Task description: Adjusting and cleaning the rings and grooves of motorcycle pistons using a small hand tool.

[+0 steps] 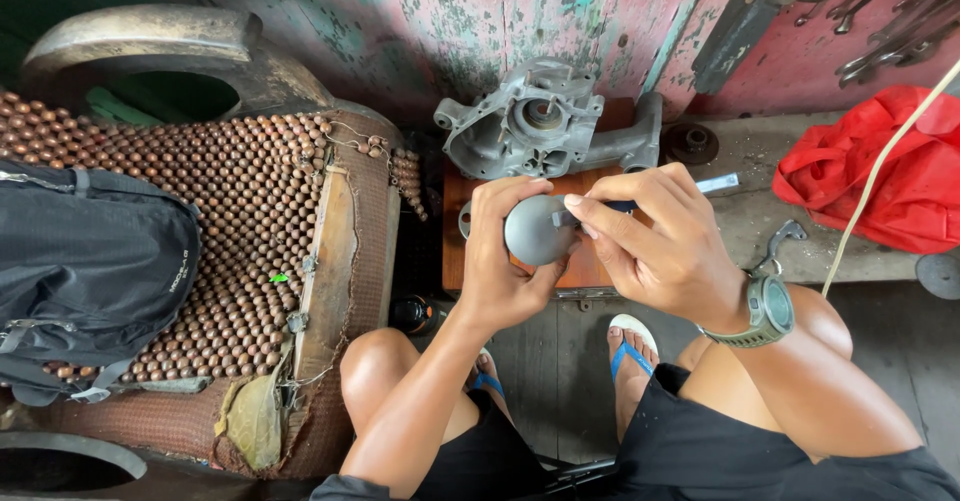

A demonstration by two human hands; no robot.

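Grey round part (535,229) gripped by left hand (500,266), right hand (655,246) at its edge — above wooden board (590,266)

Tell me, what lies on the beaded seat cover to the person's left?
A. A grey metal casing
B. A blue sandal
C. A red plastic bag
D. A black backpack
D: a black backpack rests on the brown beaded seat cover, while the red bag lies far off on the other side and the grey metal casing sits on the wooden board ahead of the hands.
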